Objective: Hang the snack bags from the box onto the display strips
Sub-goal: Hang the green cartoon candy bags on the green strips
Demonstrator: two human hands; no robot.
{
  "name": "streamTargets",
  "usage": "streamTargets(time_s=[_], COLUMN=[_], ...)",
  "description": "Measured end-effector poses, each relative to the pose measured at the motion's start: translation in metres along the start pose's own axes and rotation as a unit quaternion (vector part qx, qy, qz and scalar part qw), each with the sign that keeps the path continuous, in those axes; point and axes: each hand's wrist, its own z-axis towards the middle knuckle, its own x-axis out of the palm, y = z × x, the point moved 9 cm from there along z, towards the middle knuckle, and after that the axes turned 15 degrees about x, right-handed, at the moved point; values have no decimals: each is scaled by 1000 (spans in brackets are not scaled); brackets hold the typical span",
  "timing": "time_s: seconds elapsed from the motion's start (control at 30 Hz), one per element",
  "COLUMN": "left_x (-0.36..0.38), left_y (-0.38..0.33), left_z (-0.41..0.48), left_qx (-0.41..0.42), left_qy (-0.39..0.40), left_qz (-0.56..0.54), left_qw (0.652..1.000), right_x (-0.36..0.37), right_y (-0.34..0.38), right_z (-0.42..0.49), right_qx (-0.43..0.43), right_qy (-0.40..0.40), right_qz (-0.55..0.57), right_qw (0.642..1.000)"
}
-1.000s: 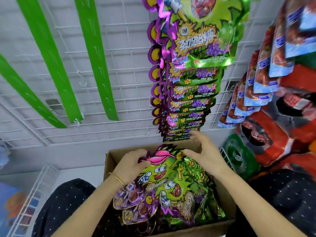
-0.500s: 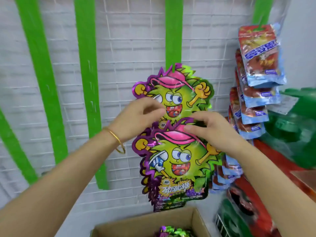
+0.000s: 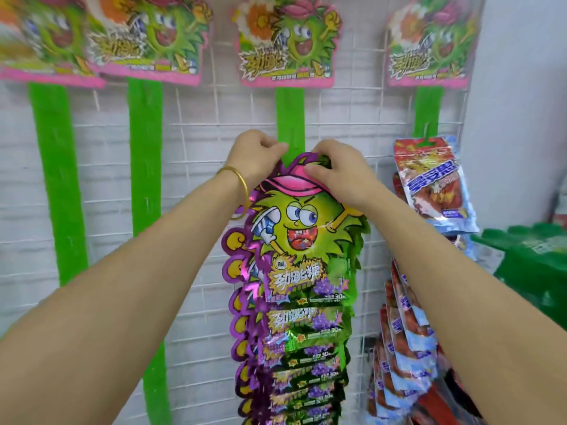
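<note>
A green and purple snack bag point(image 3: 302, 228) with a cartoon face and pink cap hangs at the top of a column of several like bags point(image 3: 303, 357) on the third green display strip point(image 3: 290, 118). My left hand point(image 3: 256, 157), with a gold bangle, pinches the bag's top edge against the strip. My right hand point(image 3: 337, 170) grips the pink cap at the bag's top right. The box is out of view.
Two bare green strips point(image 3: 53, 179) point(image 3: 144, 154) hang on the white wire grid point(image 3: 196, 142) to the left. A fourth strip point(image 3: 428, 108) at right carries red and blue bags point(image 3: 432, 179). Header cards point(image 3: 288, 41) line the top. Green packaging point(image 3: 534, 259) sits far right.
My hands left the box with a bag and rose to the third strip. Since half a second ago they moved higher on the strip, and the view tilted up, hiding the box.
</note>
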Motion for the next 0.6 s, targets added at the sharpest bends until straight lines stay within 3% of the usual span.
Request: streamTargets(time_s=[0.3, 0.6], left_x=[2, 2], left_y=[-3, 2], left_z=[4, 1], left_qx=[-46, -58], left_qy=[72, 57], left_qz=[11, 15], left_qw=[996, 997], right_x=[-8, 9], right_y=[20, 17], right_z=[15, 9], right_qx=[-34, -41], right_qy=[-62, 8], right_qz=[-51, -55], right_qw=[996, 998])
